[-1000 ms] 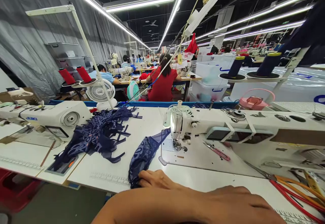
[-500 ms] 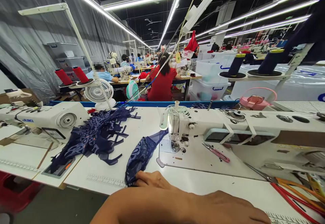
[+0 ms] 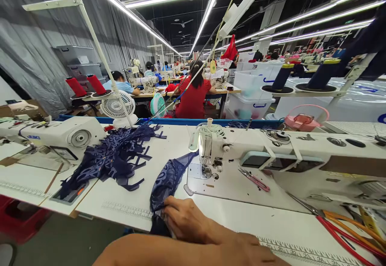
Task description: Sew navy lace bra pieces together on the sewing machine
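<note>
Hands: one pinches lace between cloth heap and machine.

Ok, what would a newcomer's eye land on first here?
Probably the navy lace piece in the middle, held near its closer end by a hand, its far tip beside the white sewing machine. A heap of similar navy cloth lies to its left. Beyond the table, a person's bright red top stands out.
</note>
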Available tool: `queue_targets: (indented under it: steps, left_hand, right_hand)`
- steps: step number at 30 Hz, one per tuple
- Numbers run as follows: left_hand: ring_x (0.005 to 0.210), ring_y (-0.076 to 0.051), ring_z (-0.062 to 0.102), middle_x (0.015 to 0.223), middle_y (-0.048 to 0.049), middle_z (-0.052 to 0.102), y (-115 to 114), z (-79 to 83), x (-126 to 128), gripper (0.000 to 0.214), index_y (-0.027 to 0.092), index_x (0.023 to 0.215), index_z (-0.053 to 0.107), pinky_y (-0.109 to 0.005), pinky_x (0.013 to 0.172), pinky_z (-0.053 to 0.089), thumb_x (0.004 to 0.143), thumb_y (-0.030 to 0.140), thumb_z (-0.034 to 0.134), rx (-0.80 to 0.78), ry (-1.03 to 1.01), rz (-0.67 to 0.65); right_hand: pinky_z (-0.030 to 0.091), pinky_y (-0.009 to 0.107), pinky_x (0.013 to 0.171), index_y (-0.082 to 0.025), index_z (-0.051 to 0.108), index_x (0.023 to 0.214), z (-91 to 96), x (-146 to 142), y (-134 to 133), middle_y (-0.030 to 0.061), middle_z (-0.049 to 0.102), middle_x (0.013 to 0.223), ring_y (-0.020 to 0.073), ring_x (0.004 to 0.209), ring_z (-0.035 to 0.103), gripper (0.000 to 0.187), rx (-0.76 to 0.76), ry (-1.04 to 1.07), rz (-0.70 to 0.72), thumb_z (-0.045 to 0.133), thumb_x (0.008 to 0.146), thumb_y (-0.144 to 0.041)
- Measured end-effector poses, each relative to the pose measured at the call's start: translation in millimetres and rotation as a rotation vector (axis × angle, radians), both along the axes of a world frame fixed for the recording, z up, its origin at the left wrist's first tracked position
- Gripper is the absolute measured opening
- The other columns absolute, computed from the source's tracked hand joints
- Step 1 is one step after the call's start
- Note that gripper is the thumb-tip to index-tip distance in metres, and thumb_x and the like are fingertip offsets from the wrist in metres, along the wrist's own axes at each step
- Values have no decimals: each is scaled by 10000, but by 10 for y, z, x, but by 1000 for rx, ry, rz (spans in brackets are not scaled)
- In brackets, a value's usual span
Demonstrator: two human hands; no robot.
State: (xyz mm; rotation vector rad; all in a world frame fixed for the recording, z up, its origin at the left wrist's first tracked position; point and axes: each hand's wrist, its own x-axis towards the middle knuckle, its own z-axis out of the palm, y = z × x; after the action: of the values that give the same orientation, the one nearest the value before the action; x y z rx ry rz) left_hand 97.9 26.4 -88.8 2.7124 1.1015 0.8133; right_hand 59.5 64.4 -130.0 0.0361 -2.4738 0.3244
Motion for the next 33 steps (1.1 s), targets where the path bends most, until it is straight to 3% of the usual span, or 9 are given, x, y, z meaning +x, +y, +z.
queue_targets:
  steps: [3,6,9,12,15,18,20,25,33]
  left_hand:
    - [446,-146,510,492,-4,517,-448,-222,-417,291,264,680,634,-261,429,378,904,410,521,75,-50,263]
    - [444,-125,496,523,1,518,-872,-301,-979,220,205,737,611,-243,448,365,922,207,493,128,-95,557]
    - [634,-166,588,702,-25,600,-1084,-296,-1405,120,203,857,608,-256,584,462,920,288,551,104,-191,996]
    - [921,-254,615,975,-89,652,-1058,-275,-1546,308,195,1061,610,-357,785,509,862,429,610,-24,-340,1137]
    - [904,-249,594,953,-80,645,-919,-210,-1538,308,177,1036,618,-358,790,483,872,433,570,-309,-537,1130]
    - [751,-180,537,780,-27,579,-815,-100,-1530,295,162,882,611,-278,690,439,904,440,515,-540,-782,941]
    - [772,-160,518,809,-17,563,-790,-22,-1535,292,158,925,605,-252,709,430,899,442,540,-612,-986,802]
    - [824,-158,518,863,-26,569,-760,110,-1531,313,161,956,603,-240,743,425,909,465,544,-699,-1302,639]
    - [839,-138,498,893,4,545,-657,111,-1497,143,189,966,568,-220,753,410,842,258,588,-638,-1205,672]
  right_hand:
    - [437,234,532,-181,590,948,79,55,75,67,640,999,128,688,599,206,-107,29,-58,445,822,-105]
    - [490,242,611,-185,605,961,146,52,160,79,636,1018,136,759,629,240,-205,72,-97,437,824,-82]
    - [499,239,624,-185,621,977,213,13,200,90,620,1034,122,742,623,260,-318,125,-107,438,832,-71]
    - [485,231,593,-181,628,983,282,-26,192,100,613,1023,124,743,621,247,-355,148,-94,448,846,-81]
    - [491,242,612,-181,630,974,335,-34,181,100,614,1009,135,771,622,235,-350,131,-86,448,858,-89]
    - [494,246,624,-195,636,965,384,14,187,85,612,1004,126,740,603,220,-388,92,-103,450,881,-113]
    - [484,243,607,-200,645,953,436,67,191,74,608,982,120,713,588,222,-441,57,-108,441,899,-133]
    - [499,276,683,-205,665,924,592,169,142,65,602,939,151,797,596,207,-566,-28,-131,459,934,-223]
    - [461,259,644,-204,591,843,549,172,20,36,564,916,135,749,540,83,-703,-53,-175,593,876,-280]
